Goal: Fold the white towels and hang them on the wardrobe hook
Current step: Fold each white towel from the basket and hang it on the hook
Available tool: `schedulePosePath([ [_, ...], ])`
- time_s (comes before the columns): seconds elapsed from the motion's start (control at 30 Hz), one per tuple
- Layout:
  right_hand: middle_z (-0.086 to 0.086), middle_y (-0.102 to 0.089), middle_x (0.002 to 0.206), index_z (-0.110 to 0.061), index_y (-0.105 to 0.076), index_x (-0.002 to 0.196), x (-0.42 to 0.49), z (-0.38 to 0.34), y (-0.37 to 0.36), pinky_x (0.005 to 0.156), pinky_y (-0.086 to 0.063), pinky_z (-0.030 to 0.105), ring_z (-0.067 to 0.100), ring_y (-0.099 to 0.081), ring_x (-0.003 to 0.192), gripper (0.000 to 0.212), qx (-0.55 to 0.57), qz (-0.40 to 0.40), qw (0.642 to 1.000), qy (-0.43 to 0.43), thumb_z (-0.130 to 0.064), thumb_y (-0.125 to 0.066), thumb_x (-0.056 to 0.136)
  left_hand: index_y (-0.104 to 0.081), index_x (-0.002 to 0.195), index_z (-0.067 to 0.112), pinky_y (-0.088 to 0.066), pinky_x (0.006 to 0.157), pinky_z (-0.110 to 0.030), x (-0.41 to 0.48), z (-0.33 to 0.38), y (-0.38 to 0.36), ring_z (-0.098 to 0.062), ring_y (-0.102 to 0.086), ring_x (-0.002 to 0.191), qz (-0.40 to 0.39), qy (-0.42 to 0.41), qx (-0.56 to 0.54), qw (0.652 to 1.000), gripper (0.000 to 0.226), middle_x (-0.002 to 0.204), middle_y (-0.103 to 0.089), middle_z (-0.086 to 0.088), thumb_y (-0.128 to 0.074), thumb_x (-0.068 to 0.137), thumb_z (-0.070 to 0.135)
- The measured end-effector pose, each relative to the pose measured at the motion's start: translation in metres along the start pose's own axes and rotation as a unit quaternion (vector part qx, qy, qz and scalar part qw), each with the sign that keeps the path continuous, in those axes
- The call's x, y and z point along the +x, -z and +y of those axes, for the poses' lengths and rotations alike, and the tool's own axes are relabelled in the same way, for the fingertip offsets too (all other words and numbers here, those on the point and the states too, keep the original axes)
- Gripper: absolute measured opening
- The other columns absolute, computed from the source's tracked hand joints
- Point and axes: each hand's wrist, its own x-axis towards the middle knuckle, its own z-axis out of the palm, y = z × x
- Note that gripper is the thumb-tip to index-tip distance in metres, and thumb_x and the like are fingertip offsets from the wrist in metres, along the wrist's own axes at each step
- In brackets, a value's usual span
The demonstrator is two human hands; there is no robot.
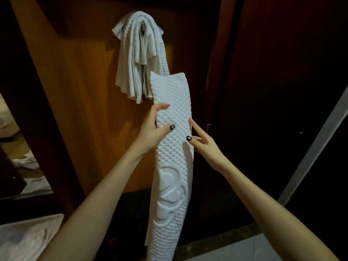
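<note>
hook [143,25]: mostly buried under hung towels [130,68]; long towel [173,110]: lower end cut off

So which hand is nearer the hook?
Left. The left hand holds the towel by its left edge, below and slightly right of the hook; the right hand holds the other edge, lower and farther right.
</note>
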Motion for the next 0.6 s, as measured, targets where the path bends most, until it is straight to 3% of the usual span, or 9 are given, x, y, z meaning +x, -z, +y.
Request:
schedulePosePath([
  [0.1,0.003,-0.053,0.142,-0.051,-0.032,0.138,0.000,-0.004,-0.007,0.096,-0.049,0.024,0.016,-0.057,0.123,0.063,0.009,-0.001,1.000,0.025,-0.016,-0.059,0.094,-0.041,0.125,0.028,-0.030,0.087,0.004,0.004,0.008,0.000,0.024,-0.036,0.114,0.007,-0.011,0.001,1.000,0.050,0.127,-0.041,0.024,-0.068,0.087,0.012],
  [0.17,0.000,-0.049,0.146,-0.051,-0.034,0.137,0.001,-0.006,-0.010,0.098,-0.050,0.030,0.018,-0.056,0.125,0.064,0.040,0.009,0.999,0.031,-0.013,-0.061,0.093,-0.040,0.126,0.023,-0.035,0.082,0.004,0.006,0.010,0.000,0.026,-0.040,0.110,0.013,-0.018,-0.014,1.000,0.049,0.126,-0.042,0.019,-0.066,0.088,0.007],
  [0.23,-0.008,-0.044,0.149,-0.046,-0.039,0.137,0.004,-0.009,-0.010,0.109,-0.042,0.039,0.016,-0.047,0.134,0.061,0.044,0.017,0.998,0.049,-0.011,-0.062,0.092,-0.039,0.128,0.019,-0.038,0.080,0.002,0.007,0.012,0.005,0.025,-0.043,0.108,0.006,-0.013,-0.019,1.000,0.048,0.125,-0.042,0.019,-0.064,0.089,0.005],
  [0.33,-0.009,-0.060,0.133,-0.036,-0.055,0.131,0.012,-0.018,-0.013,0.101,-0.049,0.032,0.014,-0.056,0.124,0.050,0.058,0.023,0.994,0.085,-0.008,-0.064,0.091,-0.041,0.137,0.018,-0.037,0.088,-0.002,0.015,0.015,0.021,0.020,-0.041,0.116,-0.015,0.005,0.001,1.000,0.051,0.133,-0.042,0.018,-0.063,0.091,0.010],
  [0.43,-0.005,-0.070,0.118,-0.024,-0.068,0.118,0.025,-0.028,-0.018,0.089,-0.051,0.023,0.014,-0.064,0.113,0.033,0.056,0.077,0.988,0.120,-0.006,-0.066,0.090,-0.041,0.138,0.035,-0.035,0.101,-0.011,0.016,0.012,0.032,0.013,-0.036,0.128,-0.030,0.018,-0.043,0.998,0.052,0.142,-0.040,0.016,-0.061,0.092,0.021],
  [0.53,-0.012,-0.071,0.109,-0.017,-0.071,0.109,0.041,-0.035,-0.017,0.089,-0.047,0.018,0.005,-0.063,0.108,0.023,0.015,0.109,0.983,0.150,-0.006,-0.066,0.088,-0.026,0.138,0.052,-0.035,0.112,-0.035,-0.001,0.001,0.026,-0.007,-0.033,0.139,-0.061,0.051,-0.115,0.990,0.068,0.151,-0.031,0.013,-0.065,0.088,0.027],
  [0.6,-0.013,-0.071,0.105,-0.015,-0.071,0.105,0.048,-0.035,-0.011,0.088,-0.048,0.019,0.005,-0.064,0.105,0.019,0.014,0.110,0.982,0.150,-0.007,-0.066,0.088,-0.016,0.137,0.058,-0.031,0.113,-0.032,-0.017,-0.013,0.017,-0.006,-0.027,0.141,-0.058,0.054,-0.084,0.993,0.083,0.157,-0.022,0.009,-0.069,0.083,0.026],
])
